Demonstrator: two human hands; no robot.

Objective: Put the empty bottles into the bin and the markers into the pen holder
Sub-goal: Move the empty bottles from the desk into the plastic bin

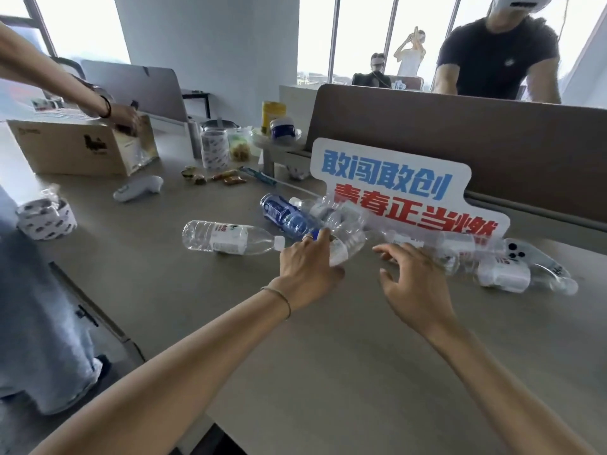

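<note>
Reaching over the surface (328, 372), your left hand (305, 267) closes on a clear bottle (345, 244); your right hand (414, 284) hovers open, empty, more bottles (466, 254) lying just beyond it.

Nearer the camera than the white sign (407, 188), the surface (328, 372) lies bare and open to a hand. Right at the sign's foot, lying bottles (230, 238) crowd together, touching. Behind the sign a brown divider (476, 142) walls off the far side. Left of it, snack packets (213, 176) and a cardboard box (82, 146) clutter the way.
</note>
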